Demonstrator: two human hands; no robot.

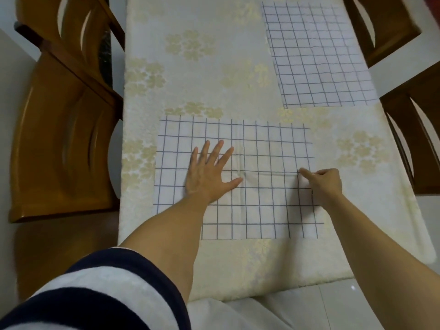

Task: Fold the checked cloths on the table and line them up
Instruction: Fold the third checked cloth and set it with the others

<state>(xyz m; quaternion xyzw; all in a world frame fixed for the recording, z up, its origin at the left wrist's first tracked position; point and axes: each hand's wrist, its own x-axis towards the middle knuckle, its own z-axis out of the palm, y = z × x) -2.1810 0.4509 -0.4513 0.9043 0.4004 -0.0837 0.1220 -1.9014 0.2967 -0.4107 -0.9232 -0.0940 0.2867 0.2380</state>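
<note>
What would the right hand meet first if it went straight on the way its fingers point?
Probably the left hand. The right hand, pinching the near cloth, points left across it toward that hand's thumb. Only flat cloth seems to lie between them.

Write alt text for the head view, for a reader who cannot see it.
A person's left hand presses flat, fingers spread, on the near checked cloth while the right hand pinches it towards its right edge. A second checked cloth lies flat at the far right of the table; wooden chairs stand on both sides.
</note>
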